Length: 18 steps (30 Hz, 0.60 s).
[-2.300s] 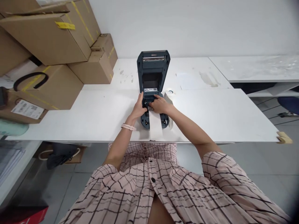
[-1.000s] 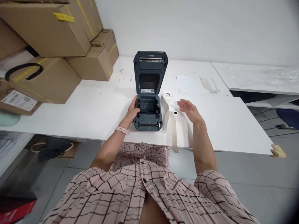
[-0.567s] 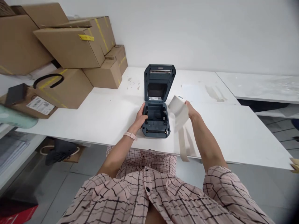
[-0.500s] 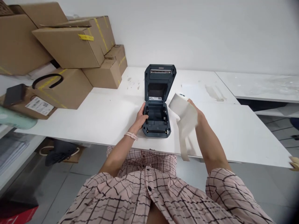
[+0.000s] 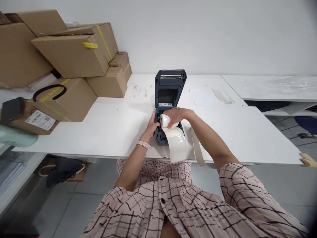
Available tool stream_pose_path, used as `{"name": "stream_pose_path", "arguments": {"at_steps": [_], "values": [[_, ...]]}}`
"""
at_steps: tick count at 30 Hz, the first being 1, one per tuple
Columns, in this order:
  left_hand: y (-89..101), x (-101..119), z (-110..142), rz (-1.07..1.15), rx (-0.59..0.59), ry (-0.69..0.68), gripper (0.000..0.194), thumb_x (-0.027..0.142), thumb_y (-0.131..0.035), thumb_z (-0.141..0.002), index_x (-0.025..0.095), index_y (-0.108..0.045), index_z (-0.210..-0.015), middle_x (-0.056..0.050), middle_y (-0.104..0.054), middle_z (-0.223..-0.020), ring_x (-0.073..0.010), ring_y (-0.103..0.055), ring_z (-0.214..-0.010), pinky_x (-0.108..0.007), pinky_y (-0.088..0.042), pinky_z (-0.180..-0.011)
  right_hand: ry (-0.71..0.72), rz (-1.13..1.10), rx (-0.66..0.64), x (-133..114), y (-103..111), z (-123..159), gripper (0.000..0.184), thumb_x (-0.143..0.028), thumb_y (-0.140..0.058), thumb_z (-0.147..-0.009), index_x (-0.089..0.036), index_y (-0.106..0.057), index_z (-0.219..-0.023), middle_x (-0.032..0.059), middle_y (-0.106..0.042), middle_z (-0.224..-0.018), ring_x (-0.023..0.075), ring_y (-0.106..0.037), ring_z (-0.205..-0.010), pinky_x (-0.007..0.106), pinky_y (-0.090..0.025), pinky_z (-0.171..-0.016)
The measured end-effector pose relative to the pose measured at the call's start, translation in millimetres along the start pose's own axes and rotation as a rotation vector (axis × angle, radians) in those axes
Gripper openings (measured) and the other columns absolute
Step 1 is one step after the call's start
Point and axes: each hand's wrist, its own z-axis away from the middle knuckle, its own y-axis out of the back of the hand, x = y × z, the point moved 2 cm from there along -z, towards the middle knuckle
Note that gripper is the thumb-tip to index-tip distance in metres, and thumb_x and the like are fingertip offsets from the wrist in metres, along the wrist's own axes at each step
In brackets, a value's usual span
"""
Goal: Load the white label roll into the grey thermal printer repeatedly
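Note:
A dark grey label printer [image 5: 170,87] stands on the white table with its lid raised. My right hand [image 5: 175,115] is closed around a white label roll [image 5: 165,120] at the printer's open bay. The roll's loose end hangs forward over the printer's front toward the table edge. My left hand [image 5: 151,125] grips the printer's left side, its thumb over the rim by the roll's left end. Beneath my right forearm, a separate-looking paper strip [image 5: 197,148] droops over the table edge; where it starts is hidden.
Cardboard boxes [image 5: 71,56] are stacked at the left end of the white table [image 5: 119,132]. A black curved band [image 5: 49,89] lies on one box. A mint-green object [image 5: 18,135] sits at the far left. A black bag [image 5: 61,170] is below the table.
My right hand has brought the label roll leftward from beside the printer to its open bay, turning it so its loose end hangs over the front. My left hand stays on the printer.

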Motion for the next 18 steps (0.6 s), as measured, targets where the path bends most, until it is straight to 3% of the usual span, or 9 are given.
{"name": "stream_pose_path", "arguments": {"at_steps": [6, 10, 14, 18], "values": [[5.5, -3.7, -0.3, 0.034, -0.07, -0.009, 0.113, 0.013, -0.061, -0.07, 0.038, -0.009, -0.168, 0.001, -0.03, -0.174, -0.0311, -0.043, -0.153, -0.053, -0.039, -0.124, -0.013, 0.01, -0.017, 5.5, -10.0, -17.9, 0.069, -0.052, -0.081, -0.068, -0.021, -0.063, -0.127, 0.0132, -0.074, -0.124, 0.0357, -0.071, -0.105, 0.039, -0.054, -0.078], [7.6, -6.4, 0.8, 0.043, -0.115, -0.024, 0.112, 0.018, -0.065, -0.075, 0.039, -0.006, -0.168, 0.0, -0.033, -0.173, -0.0297, -0.044, -0.152, -0.053, -0.037, -0.126, 0.055, 0.012, 0.047, 8.9, -24.0, -18.6, 0.083, -0.057, -0.072, -0.082, -0.019, -0.049, -0.152, 0.0162, -0.059, -0.154, 0.0397, -0.06, -0.136, 0.047, -0.052, -0.104], [7.4, -4.1, 3.3, 0.03, -0.11, -0.046, 0.109, 0.019, -0.067, -0.078, 0.037, -0.008, -0.168, 0.0, -0.03, -0.174, -0.029, -0.04, -0.155, -0.052, -0.034, -0.128, 0.143, -0.036, 0.293, -1.0, -47.2, 22.2, 0.069, -0.05, -0.057, -0.099, -0.016, -0.045, -0.157, 0.0175, -0.047, -0.163, 0.0395, -0.044, -0.152, 0.058, -0.04, -0.12], [6.6, -1.8, 4.1, 0.024, -0.113, -0.092, 0.105, 0.021, -0.068, -0.08, 0.036, -0.013, -0.168, 0.0, -0.025, -0.176, -0.028, -0.034, -0.159, -0.049, -0.031, -0.129, 0.178, -0.089, 0.423, -30.5, -89.5, 79.3, 0.058, -0.049, -0.049, -0.105, -0.017, -0.052, -0.153, 0.0167, -0.05, -0.161, 0.0348, -0.046, -0.151, 0.057, -0.044, -0.122]]}}
